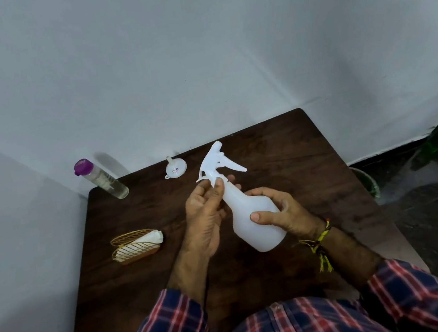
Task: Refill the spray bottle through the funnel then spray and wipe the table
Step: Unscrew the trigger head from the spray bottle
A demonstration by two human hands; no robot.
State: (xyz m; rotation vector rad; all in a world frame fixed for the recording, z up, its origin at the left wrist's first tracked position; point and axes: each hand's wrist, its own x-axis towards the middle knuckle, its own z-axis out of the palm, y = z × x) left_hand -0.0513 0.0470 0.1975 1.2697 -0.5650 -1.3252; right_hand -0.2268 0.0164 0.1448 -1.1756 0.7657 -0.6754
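**Two hands holding a spray bottle above the table**

The right hand (pixel 282 213) is wrapping its thumb and curled fingers around the body of a translucent white plastic spray bottle (pixel 249 217), which is hanging tilted above the dark brown wooden table (pixel 281 157), its base toward the person. The left hand (pixel 205 217) is pinching the bottle's collar between its fingertips (pixel 218 185), just under the white plastic trigger spray head (pixel 219 163), which is sitting on the neck and pointing away from the person. Near the table's far edge, a small white plastic funnel (pixel 175 167) is lying mouth-up with its spout toward the wall. To its left, at the far-left corner, a clear plastic bottle with a purple cap (pixel 101 179) is standing, holding clear liquid in its lower part. Nearer the person, on the left side, a gold wire holder (pixel 135 246) is cradling a rolled white cloth (pixel 149 237). A plaid sleeve is covering each forearm, and a yellow thread band (pixel 319 239) is circling the right wrist.
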